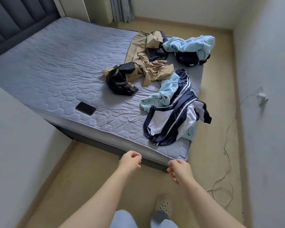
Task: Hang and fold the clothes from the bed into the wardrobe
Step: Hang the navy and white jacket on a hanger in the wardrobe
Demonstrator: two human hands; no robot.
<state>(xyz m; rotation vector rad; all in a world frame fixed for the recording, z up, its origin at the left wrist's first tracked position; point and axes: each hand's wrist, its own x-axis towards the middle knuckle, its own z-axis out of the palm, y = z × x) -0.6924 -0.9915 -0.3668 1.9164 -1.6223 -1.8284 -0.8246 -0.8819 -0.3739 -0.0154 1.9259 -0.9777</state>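
clog: white, perforated, on the floor at the bottom edge; grey toe just beside it.
left grip: fingers loosely curled, clamped on nothing; held out in front of the bed's near edge.
right grip: likewise loosely curled and empty; near the bed's foot corner, apart from the left.
bed: quilted blue-grey mattress, no sheet; all clothes on the foot-end half.
phone: dark, lying flat close to the near edge, well apart from the clothes.
striped garment: navy and white, shiny, crumpled; closest piece, partly spilling over the foot edge.
pale blue fleece: printed, tangled under and beside the striped garment.
black garment: bunched mid-mattress, touching the tan one.
tan garment: long, spread out, a dark piece lying on it.
far pile: second pale blue fleece over something dark, at the far foot corner.
cable: loose on the floor at right, running up toward a charger at the wall.
wardrobe: not in view.
step: likely the very start; nothing lifted or folded, arms out toward the first piece.
next move: probably forward and right to the striped garment; calls for a hold at collar or waistband and a shake to free it from the fleece, so only one piece comes up.
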